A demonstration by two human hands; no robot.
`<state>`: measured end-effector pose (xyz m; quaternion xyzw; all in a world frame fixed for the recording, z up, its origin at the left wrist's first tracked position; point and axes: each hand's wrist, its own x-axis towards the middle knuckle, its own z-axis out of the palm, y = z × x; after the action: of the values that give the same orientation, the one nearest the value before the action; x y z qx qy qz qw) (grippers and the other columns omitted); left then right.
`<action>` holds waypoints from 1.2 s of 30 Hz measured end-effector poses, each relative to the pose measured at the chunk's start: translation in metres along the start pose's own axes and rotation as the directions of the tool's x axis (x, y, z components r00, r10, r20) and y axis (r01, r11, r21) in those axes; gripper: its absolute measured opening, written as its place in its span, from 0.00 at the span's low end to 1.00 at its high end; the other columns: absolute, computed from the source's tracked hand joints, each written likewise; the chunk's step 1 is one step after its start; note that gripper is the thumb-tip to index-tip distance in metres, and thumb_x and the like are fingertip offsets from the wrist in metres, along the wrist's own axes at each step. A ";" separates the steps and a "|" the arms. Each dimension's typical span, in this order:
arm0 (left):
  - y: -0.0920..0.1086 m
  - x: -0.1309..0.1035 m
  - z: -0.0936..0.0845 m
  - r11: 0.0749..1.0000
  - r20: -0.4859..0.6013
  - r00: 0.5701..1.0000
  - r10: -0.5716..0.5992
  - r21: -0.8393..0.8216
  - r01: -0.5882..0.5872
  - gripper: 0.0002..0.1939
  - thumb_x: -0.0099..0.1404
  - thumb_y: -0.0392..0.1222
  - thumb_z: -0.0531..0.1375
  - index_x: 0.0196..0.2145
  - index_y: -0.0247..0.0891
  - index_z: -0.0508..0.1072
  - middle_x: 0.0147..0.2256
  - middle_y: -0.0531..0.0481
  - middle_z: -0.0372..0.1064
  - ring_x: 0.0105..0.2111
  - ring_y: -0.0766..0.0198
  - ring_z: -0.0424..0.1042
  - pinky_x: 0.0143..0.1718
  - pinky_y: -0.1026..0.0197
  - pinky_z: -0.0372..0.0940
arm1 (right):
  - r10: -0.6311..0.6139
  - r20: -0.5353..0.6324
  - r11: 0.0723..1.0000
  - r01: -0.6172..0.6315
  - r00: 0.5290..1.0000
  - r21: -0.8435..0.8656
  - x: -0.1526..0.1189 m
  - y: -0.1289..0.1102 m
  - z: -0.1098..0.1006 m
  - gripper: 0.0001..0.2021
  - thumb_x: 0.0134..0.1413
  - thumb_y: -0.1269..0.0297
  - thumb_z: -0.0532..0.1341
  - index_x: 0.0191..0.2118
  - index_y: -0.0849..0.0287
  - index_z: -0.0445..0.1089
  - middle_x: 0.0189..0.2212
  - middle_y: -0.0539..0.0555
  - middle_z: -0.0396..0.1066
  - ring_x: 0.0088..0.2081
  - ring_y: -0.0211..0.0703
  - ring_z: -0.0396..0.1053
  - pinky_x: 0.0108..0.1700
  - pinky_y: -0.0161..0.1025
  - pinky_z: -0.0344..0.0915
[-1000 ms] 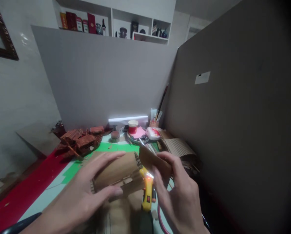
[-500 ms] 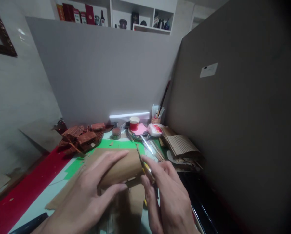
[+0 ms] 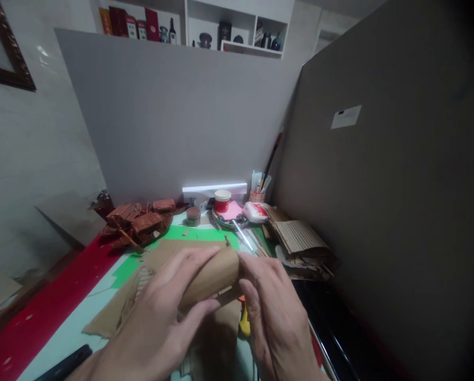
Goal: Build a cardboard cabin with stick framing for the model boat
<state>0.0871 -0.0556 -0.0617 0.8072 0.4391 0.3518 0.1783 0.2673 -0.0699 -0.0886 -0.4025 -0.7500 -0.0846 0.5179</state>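
A curved piece of brown cardboard [image 3: 213, 275] is held above the table between both hands. My left hand [image 3: 161, 312] wraps round its left side, fingers over the top and thumb along the near edge. At its right end, my right hand [image 3: 274, 312] presses with fingers and thumb. Below, a larger sheet of cardboard [image 3: 221, 344] lies on the table, partly hidden by the hands. Something yellow [image 3: 244, 323] shows beside my right hand, mostly covered.
Reddish-brown model pieces [image 3: 143, 225] sit at the back left. A red cup [image 3: 222, 202] stands on a round tray behind the hands. Cardboard scraps [image 3: 300, 238] are piled at the right, beside a black glossy surface [image 3: 336, 328]. Grey panels [image 3: 181, 116] enclose the table.
My right hand has closed in on the right end of the curved cardboard. The yellow-and-dark tool that was at its fingertips no longer shows there. The view has shifted slightly.
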 end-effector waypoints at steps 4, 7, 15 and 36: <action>0.002 0.000 -0.002 1.000 0.007 1.000 0.011 0.001 -0.011 0.27 0.68 0.39 0.59 0.58 0.68 0.58 0.58 0.65 0.65 0.59 0.63 0.65 0.60 0.58 0.63 | 0.012 -0.058 0.999 -0.010 0.998 0.040 -0.002 0.001 0.004 0.18 0.70 0.72 0.50 0.61 0.67 0.63 0.53 0.62 0.70 0.55 0.44 0.66 0.55 0.39 0.64; 0.003 0.002 -0.002 1.000 0.021 1.000 0.005 0.008 -0.005 0.26 0.68 0.39 0.59 0.58 0.65 0.59 0.59 0.63 0.65 0.59 0.62 0.65 0.59 0.57 0.64 | -0.002 -0.067 0.999 0.005 0.998 0.051 -0.005 0.001 0.006 0.17 0.70 0.73 0.51 0.61 0.66 0.64 0.51 0.60 0.71 0.52 0.43 0.68 0.53 0.38 0.65; 0.001 0.001 -0.002 0.999 0.070 0.997 0.033 -0.005 -0.033 0.25 0.68 0.41 0.57 0.60 0.57 0.59 0.61 0.54 0.63 0.60 0.55 0.64 0.62 0.49 0.62 | 0.018 -0.087 1.000 -0.017 0.996 0.012 -0.008 0.004 0.009 0.19 0.68 0.74 0.51 0.62 0.64 0.63 0.52 0.60 0.72 0.52 0.43 0.70 0.53 0.37 0.67; -0.005 0.027 -0.010 0.985 0.164 0.982 0.090 0.130 -0.112 0.27 0.67 0.43 0.57 0.63 0.46 0.60 0.61 0.47 0.65 0.57 0.52 0.67 0.60 0.49 0.60 | 0.083 0.393 0.971 -0.163 0.916 0.175 0.003 0.018 -0.003 0.29 0.58 0.59 0.68 0.63 0.54 0.62 0.64 0.59 0.60 0.66 0.45 0.57 0.65 0.45 0.60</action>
<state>0.0866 -0.0308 -0.0462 0.8641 0.4055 0.2643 0.1380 0.2812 -0.0582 -0.0903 -0.4024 -0.8144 0.1060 0.4044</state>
